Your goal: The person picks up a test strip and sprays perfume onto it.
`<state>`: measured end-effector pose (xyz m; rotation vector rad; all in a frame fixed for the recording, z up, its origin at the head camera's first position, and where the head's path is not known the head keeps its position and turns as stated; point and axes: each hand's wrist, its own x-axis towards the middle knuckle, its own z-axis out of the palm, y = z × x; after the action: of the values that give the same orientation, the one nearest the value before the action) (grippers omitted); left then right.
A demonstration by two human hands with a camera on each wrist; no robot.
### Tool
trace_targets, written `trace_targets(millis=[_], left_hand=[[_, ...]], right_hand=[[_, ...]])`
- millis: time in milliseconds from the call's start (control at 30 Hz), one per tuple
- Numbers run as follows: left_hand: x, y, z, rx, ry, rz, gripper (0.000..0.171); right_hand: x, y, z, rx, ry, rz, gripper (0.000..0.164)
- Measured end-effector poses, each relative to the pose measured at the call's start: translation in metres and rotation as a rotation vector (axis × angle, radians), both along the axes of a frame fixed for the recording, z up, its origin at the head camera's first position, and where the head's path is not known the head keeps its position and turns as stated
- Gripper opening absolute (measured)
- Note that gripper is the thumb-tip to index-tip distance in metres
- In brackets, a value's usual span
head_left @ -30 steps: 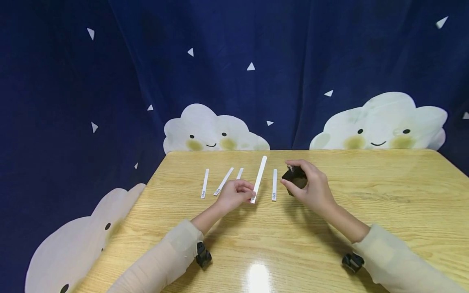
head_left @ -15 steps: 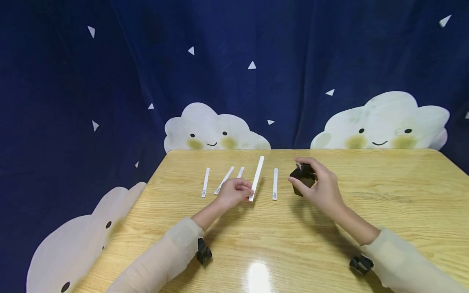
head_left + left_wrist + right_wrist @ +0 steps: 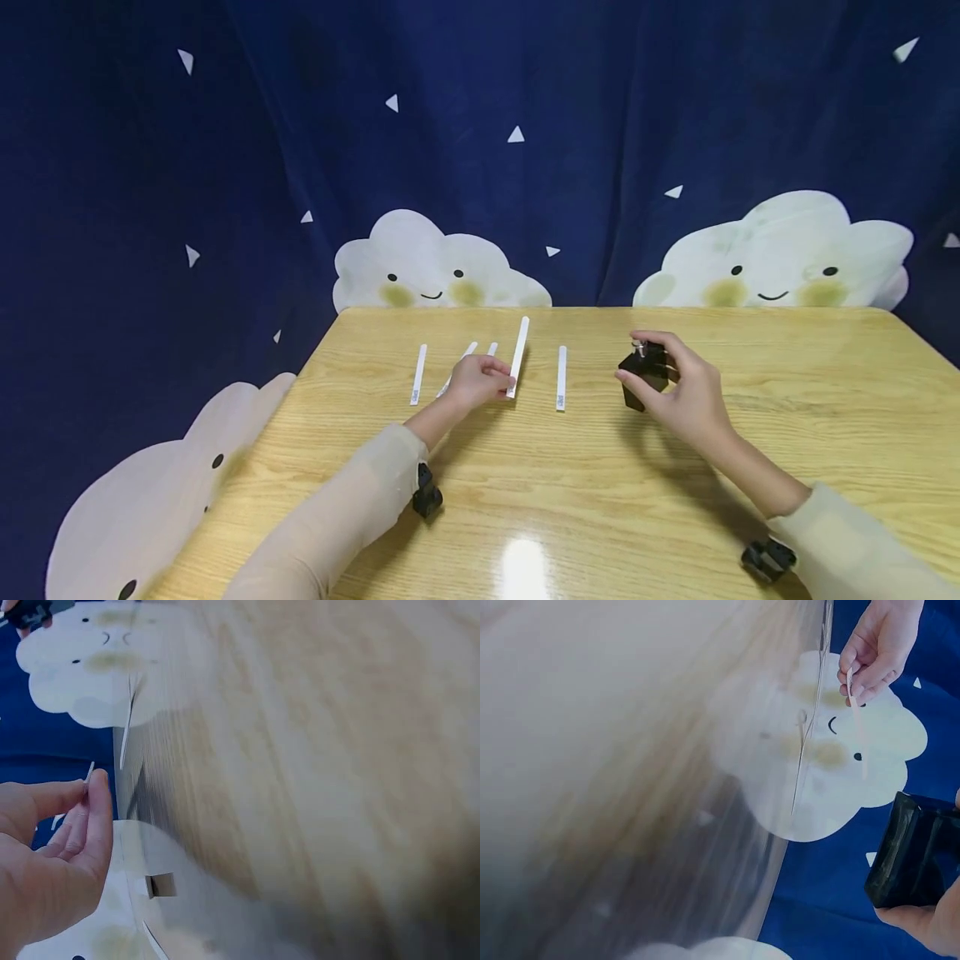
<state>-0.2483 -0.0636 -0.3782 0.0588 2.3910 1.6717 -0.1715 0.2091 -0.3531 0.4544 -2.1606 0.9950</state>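
My left hand (image 3: pixel 476 385) pinches the lower end of a white paper test strip (image 3: pixel 519 354), which points up and away above the table. To the right, my right hand (image 3: pixel 688 393) grips a black perfume bottle (image 3: pixel 639 385) with a silver neck, thumb low on its side and index finger on top. In the right wrist view the bottle (image 3: pixel 911 851) shows as a dark glossy block, apart from the strip. Matching strips lie flat: one at the left (image 3: pixel 418 377), one right of the left hand (image 3: pixel 562 379), and two partly hidden behind that hand.
A wooden table (image 3: pixel 480 500) carries everything, with its far edge against a dark blue curtain (image 3: pixel 480 125) printed with white clouds. Black wrist cameras sit under the left cuff (image 3: pixel 427 493) and the right cuff (image 3: pixel 768 560).
My right hand has moved right with the bottle, which has turned from tilted to more upright. My left hand has shifted slightly left and away, still pinching the strip. The flat strips stay put.
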Motion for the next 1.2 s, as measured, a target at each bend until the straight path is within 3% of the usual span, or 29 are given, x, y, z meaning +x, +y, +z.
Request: trace_targets(millis=[200, 467, 800, 933, 1200], left_hand=[[-0.007, 0.004, -0.003, -0.103, -0.004, -0.007, 0.013], [-0.007, 0.009, -0.002, -0.124, -0.004, 0.015, 0.013], [-0.004, 0.011, -0.001, -0.209, 0.09, 0.02, 0.016], [-0.002, 0.014, -0.001, -0.244, 0.146, 0.003, 0.018], [0.007, 0.029, 0.0, -0.221, 0.191, -0.054, 0.024]], right_hand=[[0.001, 0.002, 0.003, -0.05, 0.016, 0.0, 0.053], [-0.002, 0.004, 0.002, -0.083, 0.029, 0.005, 0.055], [0.006, 0.008, 0.01, -0.089, 0.05, 0.007, 0.054], [0.007, 0.018, 0.005, -0.09, 0.033, 0.011, 0.055], [0.014, 0.032, 0.004, -0.055, 0.047, -0.021, 0.056]])
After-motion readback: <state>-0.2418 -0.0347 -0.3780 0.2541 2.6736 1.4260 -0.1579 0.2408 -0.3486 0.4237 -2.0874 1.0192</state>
